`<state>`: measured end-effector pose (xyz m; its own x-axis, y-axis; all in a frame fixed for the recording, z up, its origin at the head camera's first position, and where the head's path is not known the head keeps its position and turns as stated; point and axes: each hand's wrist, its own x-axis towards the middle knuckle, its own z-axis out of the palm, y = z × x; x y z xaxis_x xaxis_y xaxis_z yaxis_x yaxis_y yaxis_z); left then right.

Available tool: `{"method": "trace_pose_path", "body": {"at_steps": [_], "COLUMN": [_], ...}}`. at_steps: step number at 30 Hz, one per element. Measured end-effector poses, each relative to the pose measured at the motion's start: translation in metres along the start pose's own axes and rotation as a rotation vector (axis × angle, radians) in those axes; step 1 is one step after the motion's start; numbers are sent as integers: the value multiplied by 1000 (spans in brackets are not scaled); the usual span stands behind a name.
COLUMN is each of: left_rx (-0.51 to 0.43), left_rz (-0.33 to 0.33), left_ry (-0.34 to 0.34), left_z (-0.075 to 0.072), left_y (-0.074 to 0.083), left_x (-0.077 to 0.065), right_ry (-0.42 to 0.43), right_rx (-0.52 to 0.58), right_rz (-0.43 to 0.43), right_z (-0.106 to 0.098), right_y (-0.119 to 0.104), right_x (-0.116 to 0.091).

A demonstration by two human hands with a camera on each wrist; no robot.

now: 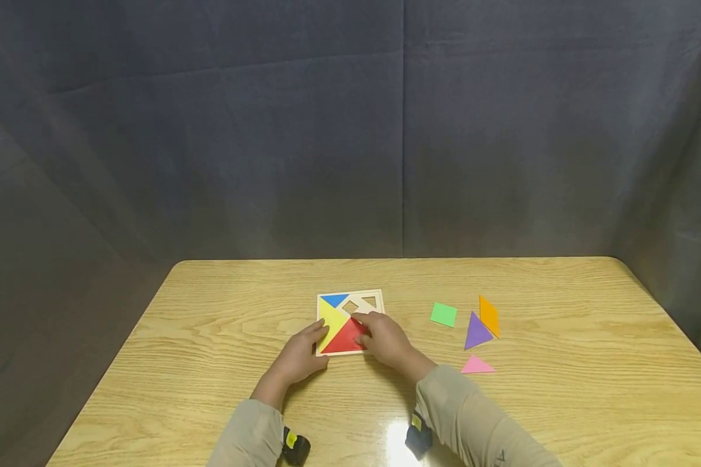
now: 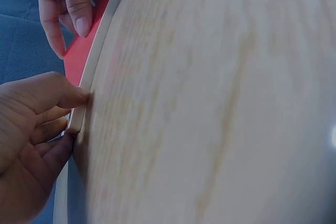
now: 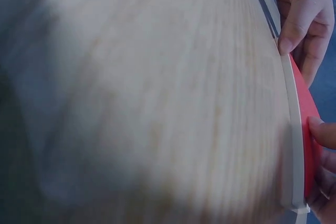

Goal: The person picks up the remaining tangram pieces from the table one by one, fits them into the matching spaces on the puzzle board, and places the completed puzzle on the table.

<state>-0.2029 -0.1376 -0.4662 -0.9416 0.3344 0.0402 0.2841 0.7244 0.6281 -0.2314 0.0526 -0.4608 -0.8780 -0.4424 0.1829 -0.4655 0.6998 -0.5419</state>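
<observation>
A wooden tangram tray point(image 1: 350, 292) lies near the table's middle. My left hand point(image 1: 300, 353) grips its near left corner; the left wrist view shows fingers and thumb point(image 2: 79, 96) pinching the rim. Within the tray are a yellow triangle point(image 1: 330, 319), a small blue triangle point(image 1: 333, 300) and a red triangle point(image 1: 340, 340). My right hand point(image 1: 389, 340) holds the red triangle by its right part, thumb toward the near side and fingers beyond. In the right wrist view that thumb point(image 3: 318, 127) lies on the red surface. The right hand hides the tray's near right corner.
Right of the tray, on the wooden table point(image 1: 222, 311), lie a green square point(image 1: 443, 314), a purple triangle point(image 1: 477, 331), an orange parallelogram point(image 1: 489, 316) and a pink triangle point(image 1: 477, 366). Dark curtains point(image 1: 304, 162) hang around the table's back and sides.
</observation>
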Motion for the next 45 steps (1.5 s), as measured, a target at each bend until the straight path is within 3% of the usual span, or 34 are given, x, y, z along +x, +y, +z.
{"method": "trace_pose_path", "body": {"at_steps": [28, 45], "left_rx": [-1, -10], "left_rz": [-10, -17], "left_ry": [3, 1], "left_z": [-1, 0], "left_y": [2, 2], "left_x": [0, -1], "right_ry": [59, 62], "right_rx": [-108, -107], "right_rz": [-106, -97], "right_z": [6, 9], "right_y": [-3, -4], "right_x": [-8, -11]}}
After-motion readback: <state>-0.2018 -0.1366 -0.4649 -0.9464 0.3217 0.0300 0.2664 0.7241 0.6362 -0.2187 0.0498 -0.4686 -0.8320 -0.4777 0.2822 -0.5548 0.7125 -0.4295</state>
